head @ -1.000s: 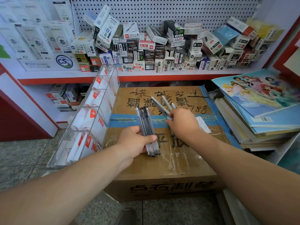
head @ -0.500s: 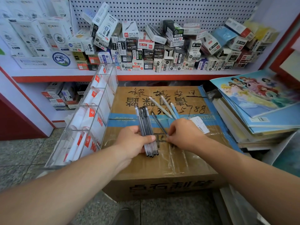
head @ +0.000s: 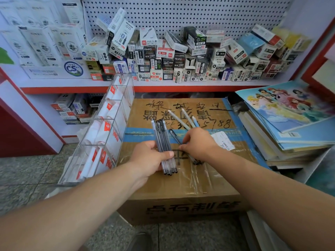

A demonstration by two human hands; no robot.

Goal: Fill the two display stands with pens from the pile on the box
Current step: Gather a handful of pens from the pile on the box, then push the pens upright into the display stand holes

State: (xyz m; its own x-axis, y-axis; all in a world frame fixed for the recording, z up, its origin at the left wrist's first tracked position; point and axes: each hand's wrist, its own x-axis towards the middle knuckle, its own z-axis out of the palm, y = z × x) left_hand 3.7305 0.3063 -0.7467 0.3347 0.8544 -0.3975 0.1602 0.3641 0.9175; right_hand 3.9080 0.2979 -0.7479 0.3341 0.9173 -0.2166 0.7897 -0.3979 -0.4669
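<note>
Several slim clear pens [head: 161,132], perhaps plastic

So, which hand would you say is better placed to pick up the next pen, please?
The right hand: its fingers pinch a dark pen on the box, while the left hand grips a bundle.
</note>
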